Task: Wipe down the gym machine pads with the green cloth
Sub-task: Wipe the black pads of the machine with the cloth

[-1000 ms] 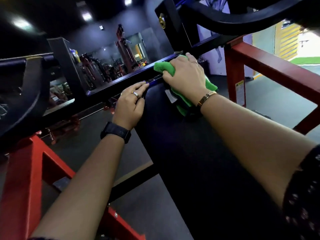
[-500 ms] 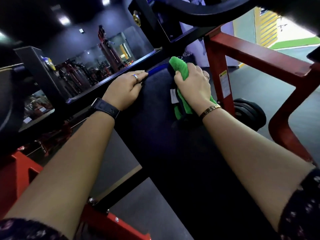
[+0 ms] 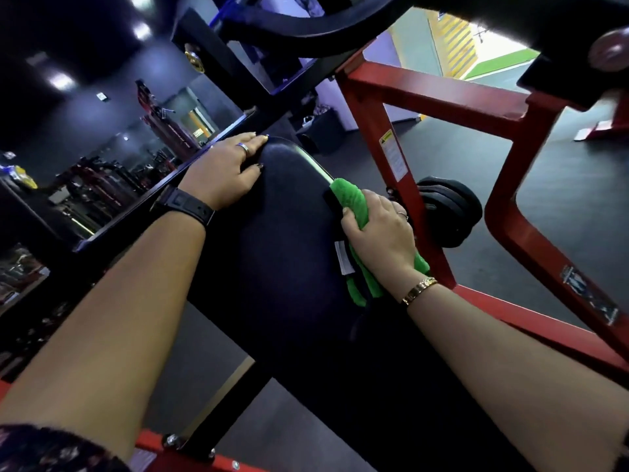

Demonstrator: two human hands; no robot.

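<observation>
Cloth work is at the pad's right edge as I watch. The green cloth (image 3: 352,202) lies bunched along that edge of the long black pad (image 3: 289,250), toward its far end, with a white tag poking out beside it. The right hand (image 3: 377,240) has its grip clamped on the cloth, fingers curled over the bundle and the thumb tucked on the pad side. The left hand (image 3: 224,172) holds nothing. Its fingers lie straight and flat on the pad's far left corner, which looks like bracing.

How much is done is hard to call, since the dark surface shows no damp streaks to mark where the cloth has passed. I'd put the job somewhere in the middle of this pad. The broad stretch nearer the person looks left to do, and so does the curved black pad (image 3: 306,28) overhead, above the red frame (image 3: 425,93).
</observation>
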